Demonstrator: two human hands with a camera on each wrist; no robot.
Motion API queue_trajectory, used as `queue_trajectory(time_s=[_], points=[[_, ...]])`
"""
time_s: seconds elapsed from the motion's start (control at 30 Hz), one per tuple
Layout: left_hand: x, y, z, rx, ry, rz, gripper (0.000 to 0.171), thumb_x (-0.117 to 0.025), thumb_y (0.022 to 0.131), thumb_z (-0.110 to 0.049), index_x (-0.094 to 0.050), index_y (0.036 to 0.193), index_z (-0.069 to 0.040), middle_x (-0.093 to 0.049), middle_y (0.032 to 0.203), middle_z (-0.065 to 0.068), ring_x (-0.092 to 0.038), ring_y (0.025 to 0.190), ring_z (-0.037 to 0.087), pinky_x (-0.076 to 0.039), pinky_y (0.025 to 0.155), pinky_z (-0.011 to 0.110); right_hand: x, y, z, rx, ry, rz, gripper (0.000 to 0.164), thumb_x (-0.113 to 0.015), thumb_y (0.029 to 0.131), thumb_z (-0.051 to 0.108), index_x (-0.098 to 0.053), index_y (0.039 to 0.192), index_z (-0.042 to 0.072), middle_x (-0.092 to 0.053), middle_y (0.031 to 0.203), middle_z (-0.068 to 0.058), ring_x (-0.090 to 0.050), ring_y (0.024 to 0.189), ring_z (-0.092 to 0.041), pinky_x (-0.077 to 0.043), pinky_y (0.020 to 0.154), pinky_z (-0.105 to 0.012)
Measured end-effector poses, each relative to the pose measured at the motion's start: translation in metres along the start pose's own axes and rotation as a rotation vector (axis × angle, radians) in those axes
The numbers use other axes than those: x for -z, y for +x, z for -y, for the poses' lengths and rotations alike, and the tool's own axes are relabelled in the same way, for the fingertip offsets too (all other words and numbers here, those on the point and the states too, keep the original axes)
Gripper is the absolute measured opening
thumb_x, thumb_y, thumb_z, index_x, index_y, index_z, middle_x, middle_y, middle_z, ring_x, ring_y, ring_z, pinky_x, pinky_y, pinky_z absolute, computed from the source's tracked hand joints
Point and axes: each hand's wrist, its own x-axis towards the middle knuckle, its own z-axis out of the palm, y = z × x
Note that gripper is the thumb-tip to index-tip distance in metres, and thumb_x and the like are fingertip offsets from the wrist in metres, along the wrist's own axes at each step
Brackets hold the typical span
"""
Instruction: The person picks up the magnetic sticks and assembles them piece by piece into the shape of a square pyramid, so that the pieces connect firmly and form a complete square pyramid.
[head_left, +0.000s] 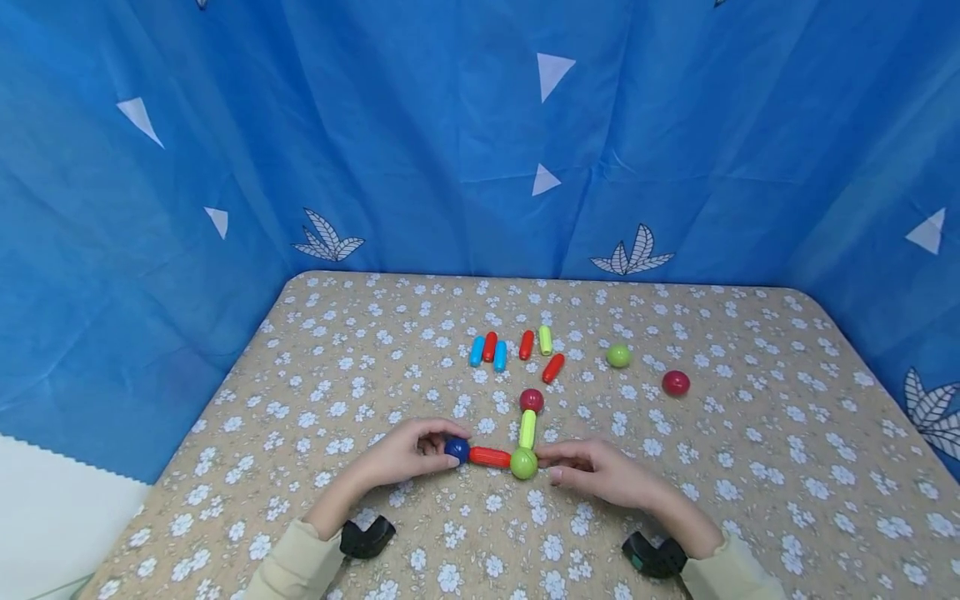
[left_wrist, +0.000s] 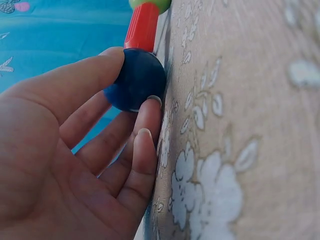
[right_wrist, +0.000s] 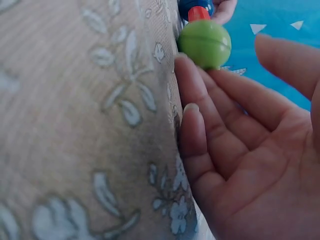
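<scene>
An L-shaped chain of balls and rods lies on the table in the head view. Its blue ball (head_left: 457,450) joins a red rod (head_left: 490,457), which runs to a green ball (head_left: 523,463). From there a yellow-green rod (head_left: 528,429) leads away to a dark red ball (head_left: 532,400). My left hand (head_left: 415,454) holds the blue ball (left_wrist: 135,80) between thumb and fingers. On the other side my right hand (head_left: 600,471) has its fingertips right at the green ball (right_wrist: 205,44), with the thumb held apart in the right wrist view.
Beyond the chain lie two blue rods (head_left: 477,351), several loose red rods (head_left: 527,344) and a yellow-green rod (head_left: 545,340). A loose green ball (head_left: 618,356) and a red ball (head_left: 676,383) sit to the right. Blue cloth (head_left: 480,142) hangs behind the flowered table (head_left: 315,350).
</scene>
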Motion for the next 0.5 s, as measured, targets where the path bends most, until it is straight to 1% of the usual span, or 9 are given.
queue_trajectory(time_s=[0.07,0.13,0.3,0.4,0.5], points=[[0.002,0.001,0.0,0.005,-0.01,-0.004,0.033,-0.071,0.085,-0.016,-0.064,0.117,-0.011,-0.06,0.09,-0.004,-0.055,0.072,0.012,-0.049,0.062,0.027,0.001,0.0,0.001,0.011,0.028,0.025,0.035,-0.056,0.096,0.022,-0.059,0.126,0.006,-0.061,0.118,-0.004,-0.057,0.097,-0.017,-0.048,0.078,-0.028],[0.004,0.001,-0.001,0.007,-0.013,-0.004,0.033,-0.072,0.084,-0.016,-0.065,0.116,-0.011,-0.06,0.086,-0.003,-0.055,0.071,0.012,-0.049,0.062,0.027,0.003,0.001,0.002,0.013,0.05,0.037,0.034,-0.055,0.096,0.021,-0.059,0.127,0.007,-0.06,0.121,-0.004,-0.057,0.103,-0.017,-0.047,0.082,-0.027],[0.002,0.002,-0.002,0.014,-0.018,-0.002,0.032,-0.074,0.082,-0.019,-0.067,0.112,-0.013,-0.059,0.084,-0.003,-0.054,0.071,0.012,-0.049,0.062,0.027,0.005,0.001,0.0,0.028,0.065,0.04,0.033,-0.053,0.097,0.021,-0.058,0.127,0.006,-0.061,0.119,-0.004,-0.057,0.105,-0.017,-0.047,0.084,-0.028],[-0.002,0.001,-0.003,0.005,-0.026,-0.001,0.031,-0.074,0.082,-0.02,-0.067,0.111,-0.013,-0.06,0.085,-0.004,-0.054,0.072,0.013,-0.048,0.063,0.027,0.006,0.001,-0.002,0.027,0.059,0.015,0.03,-0.054,0.097,0.019,-0.06,0.123,0.006,-0.063,0.113,-0.003,-0.059,0.1,-0.018,-0.048,0.082,-0.028],[-0.007,-0.001,-0.003,-0.011,-0.032,0.007,0.031,-0.074,0.082,-0.019,-0.067,0.11,-0.013,-0.06,0.086,-0.005,-0.053,0.073,0.012,-0.047,0.064,0.026,0.006,0.001,-0.002,0.0,0.039,-0.048,0.026,-0.055,0.096,0.02,-0.063,0.117,0.006,-0.064,0.105,-0.003,-0.06,0.092,-0.019,-0.049,0.075,-0.029]])
